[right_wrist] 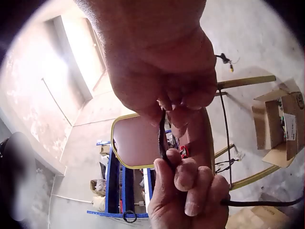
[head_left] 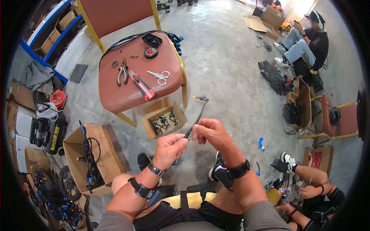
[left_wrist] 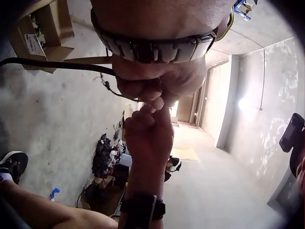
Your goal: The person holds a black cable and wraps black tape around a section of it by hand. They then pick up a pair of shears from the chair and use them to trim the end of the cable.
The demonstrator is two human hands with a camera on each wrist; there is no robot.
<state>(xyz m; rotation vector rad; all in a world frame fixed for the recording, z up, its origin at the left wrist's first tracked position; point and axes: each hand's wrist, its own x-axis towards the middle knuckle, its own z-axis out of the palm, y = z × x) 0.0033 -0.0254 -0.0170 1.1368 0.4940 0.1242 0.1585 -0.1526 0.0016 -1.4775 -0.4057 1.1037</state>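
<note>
A thin black cable (head_left: 200, 111) runs between my two hands, above the floor and in front of my knees. My left hand (head_left: 169, 149) pinches it between thumb and fingers. Just to the right, my right hand (head_left: 212, 134) pinches the same cable close by. In the right wrist view a short dark stretch of the cable (right_wrist: 162, 138) spans the gap between the fingertips. Its far end curves up past the right hand to a small connector (head_left: 199, 97) with an orange-yellow tip. In the left wrist view the cable also trails off to the left.
Ahead stands a chair (head_left: 111, 90) bearing pliers (head_left: 122, 73), a utility knife (head_left: 142, 85), scissors (head_left: 158, 77), a tape roll (head_left: 150, 52) and bundled cables. Small parts fill a carton (head_left: 148, 127); another box (head_left: 71, 148) holds cables. Two people sit at the right.
</note>
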